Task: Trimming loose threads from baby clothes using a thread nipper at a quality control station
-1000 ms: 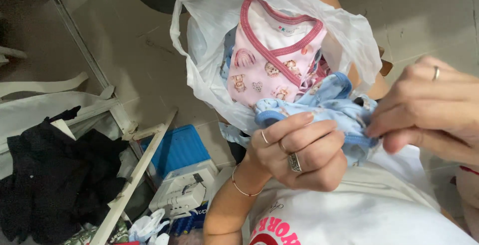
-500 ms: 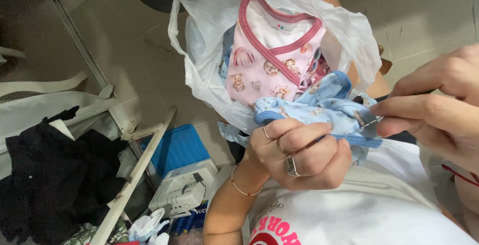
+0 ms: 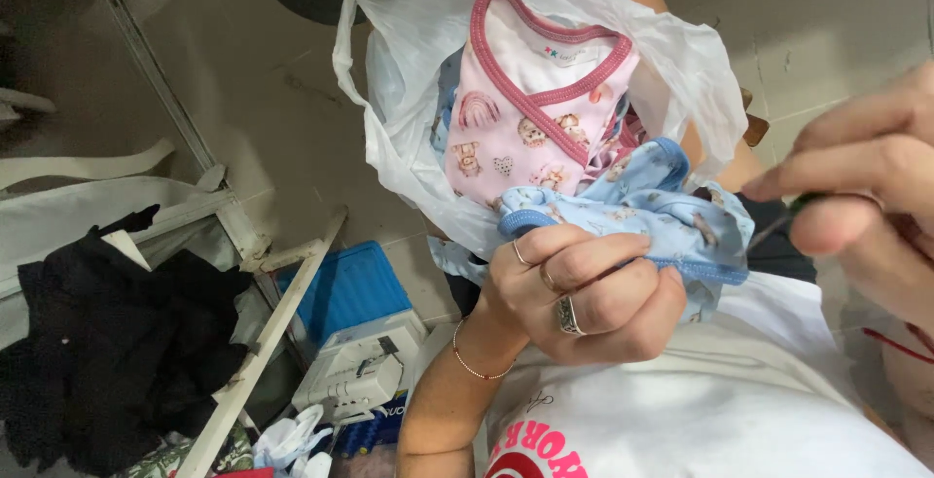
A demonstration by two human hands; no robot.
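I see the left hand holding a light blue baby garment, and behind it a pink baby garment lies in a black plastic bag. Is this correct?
Not quite: the plastic bag is white, not black, as the head view shows. The rest holds: the left hand grips the light blue baby garment, and the pink baby garment lies in the bag behind it.

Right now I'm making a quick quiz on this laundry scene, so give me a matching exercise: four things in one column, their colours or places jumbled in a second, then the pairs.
Things:
1. baby garment in the left hand
2. bodysuit in the plastic bag
3. crate on the floor
4. clothing at lower left

Descriptions:
A. black, heaped on a white frame
B. light blue, gripped by ringed fingers
C. pink with darker pink trim
D. bright blue, beside a white machine

Pairs: 1-B, 2-C, 3-D, 4-A
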